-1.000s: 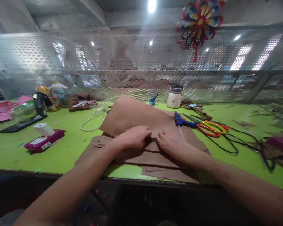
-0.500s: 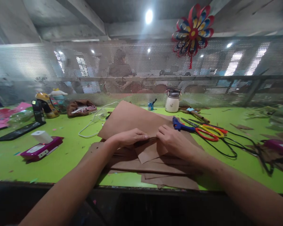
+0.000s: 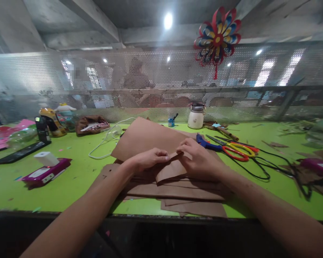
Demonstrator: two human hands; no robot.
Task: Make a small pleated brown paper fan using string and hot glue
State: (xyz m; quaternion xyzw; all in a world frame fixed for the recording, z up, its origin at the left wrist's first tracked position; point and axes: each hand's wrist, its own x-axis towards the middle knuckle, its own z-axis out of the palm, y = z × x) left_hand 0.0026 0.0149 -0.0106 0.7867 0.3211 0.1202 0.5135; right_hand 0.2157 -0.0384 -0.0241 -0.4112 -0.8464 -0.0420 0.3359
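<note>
A piece of brown kraft paper [image 3: 170,171] with a folded upper edge is between my two hands. My left hand [image 3: 150,158] is closed, its thumb and fingers pinching that edge from the left. On the right, my right hand [image 3: 195,156] is closed on the same edge, thumb below and fingers above. Under both hands lies a stack of brown paper sheets [image 3: 174,190]. Behind them a larger brown sheet [image 3: 148,136] rises at a slant. The undersides of my fingers are hidden.
Scissors with red and yellow handles [image 3: 235,152] and a blue glue gun [image 3: 208,144] lie right of the paper. A purple power strip [image 3: 47,175] is at left. A white jar [image 3: 196,117] and blue bottle [image 3: 171,122] stand behind, before a perforated screen [image 3: 156,71].
My right hand has lifted slightly and turned, its fingers more raised over the paper's edge. The small paper piece has tilted a little. My left hand stays nearly in place.
</note>
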